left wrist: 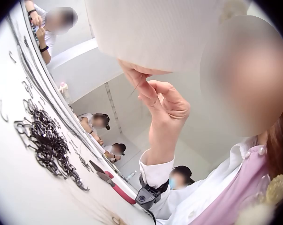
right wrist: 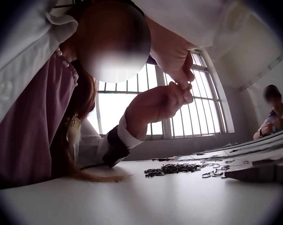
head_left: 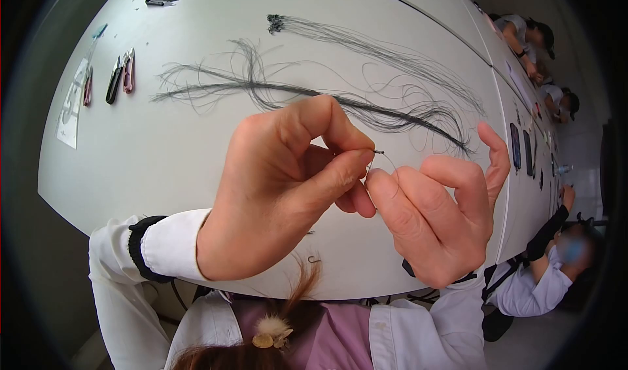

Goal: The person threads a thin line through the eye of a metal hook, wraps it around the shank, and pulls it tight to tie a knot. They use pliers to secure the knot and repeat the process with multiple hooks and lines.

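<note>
A small dark piece (head_left: 379,151) is pinched by the left hand (head_left: 281,180) above the bench (head_left: 163,154); a fine line (head_left: 395,167) looped from it is gripped by the right hand (head_left: 438,219). Dark strands (head_left: 294,90) are spread beyond, snips (head_left: 129,75) are laid at far left, and dark hooks (left wrist: 48,140) are heaped.

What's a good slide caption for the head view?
Left hand pinches a tiny dark piece, right hand its fine line, with long dark strands across the white table.
</note>
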Demonstrator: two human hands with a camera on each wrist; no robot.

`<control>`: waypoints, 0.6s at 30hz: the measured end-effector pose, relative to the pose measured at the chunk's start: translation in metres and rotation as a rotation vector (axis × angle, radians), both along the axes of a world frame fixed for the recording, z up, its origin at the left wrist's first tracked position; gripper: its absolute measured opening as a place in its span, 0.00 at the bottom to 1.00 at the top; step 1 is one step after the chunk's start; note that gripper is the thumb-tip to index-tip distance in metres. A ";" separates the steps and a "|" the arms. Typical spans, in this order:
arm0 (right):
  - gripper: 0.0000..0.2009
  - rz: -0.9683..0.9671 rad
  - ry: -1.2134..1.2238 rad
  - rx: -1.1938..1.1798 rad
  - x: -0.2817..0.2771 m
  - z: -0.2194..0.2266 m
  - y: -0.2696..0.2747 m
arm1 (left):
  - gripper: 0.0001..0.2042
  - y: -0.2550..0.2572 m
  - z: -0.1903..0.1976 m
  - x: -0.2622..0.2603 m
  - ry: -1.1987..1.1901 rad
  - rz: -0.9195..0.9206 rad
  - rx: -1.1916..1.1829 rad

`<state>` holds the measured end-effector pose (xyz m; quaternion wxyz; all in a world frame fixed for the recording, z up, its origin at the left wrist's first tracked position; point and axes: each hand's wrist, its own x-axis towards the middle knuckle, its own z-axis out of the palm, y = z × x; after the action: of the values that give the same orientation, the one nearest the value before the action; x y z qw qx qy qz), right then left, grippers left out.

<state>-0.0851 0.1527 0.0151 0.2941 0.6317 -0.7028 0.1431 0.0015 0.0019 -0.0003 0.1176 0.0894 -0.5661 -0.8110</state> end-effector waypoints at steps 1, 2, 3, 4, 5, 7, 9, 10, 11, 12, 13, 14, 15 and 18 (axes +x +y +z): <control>0.13 0.001 0.000 0.001 0.003 0.000 0.001 | 0.02 0.000 0.003 0.001 -0.018 -0.001 -0.046; 0.14 -0.020 0.026 -0.009 0.005 0.000 0.001 | 0.02 0.000 0.004 0.001 -0.036 -0.002 -0.091; 0.14 -0.040 0.052 -0.018 0.007 0.000 0.002 | 0.02 0.000 0.003 0.001 -0.036 -0.001 -0.090; 0.14 -0.040 0.052 -0.017 0.008 0.000 0.002 | 0.01 0.002 0.002 0.002 -0.015 0.007 -0.137; 0.14 -0.042 0.059 -0.041 0.009 0.001 0.002 | 0.01 0.002 0.001 0.002 0.005 0.014 -0.184; 0.14 -0.044 0.065 -0.064 0.008 0.002 0.002 | 0.01 0.003 -0.001 0.003 0.014 0.006 -0.201; 0.14 -0.017 0.084 -0.133 0.003 0.004 0.002 | 0.01 0.004 -0.002 0.003 0.022 -0.003 -0.218; 0.14 -0.017 0.083 -0.132 0.002 0.004 0.003 | 0.02 0.005 -0.001 0.004 0.018 -0.010 -0.224; 0.13 -0.012 0.048 -0.137 0.001 0.004 0.003 | 0.02 0.006 0.000 0.004 0.013 -0.017 -0.229; 0.13 -0.007 0.014 -0.143 -0.001 0.004 0.003 | 0.02 0.005 0.000 0.004 0.012 -0.019 -0.228; 0.13 -0.009 0.013 -0.142 -0.002 0.006 0.004 | 0.02 0.004 0.000 0.004 0.012 -0.033 -0.271; 0.13 -0.014 -0.012 -0.094 -0.004 0.009 0.005 | 0.03 0.004 0.000 0.004 0.013 -0.047 -0.314; 0.13 -0.020 -0.036 -0.046 -0.006 0.011 0.006 | 0.03 0.003 0.000 0.004 0.012 -0.048 -0.313; 0.13 0.008 -0.071 -0.028 -0.013 0.014 0.004 | 0.03 0.001 0.000 0.003 0.023 -0.074 -0.374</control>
<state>-0.0983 0.1570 0.0287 0.2771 0.6248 -0.7083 0.1764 0.0045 0.0029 -0.0007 0.1088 0.0358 -0.7085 -0.6963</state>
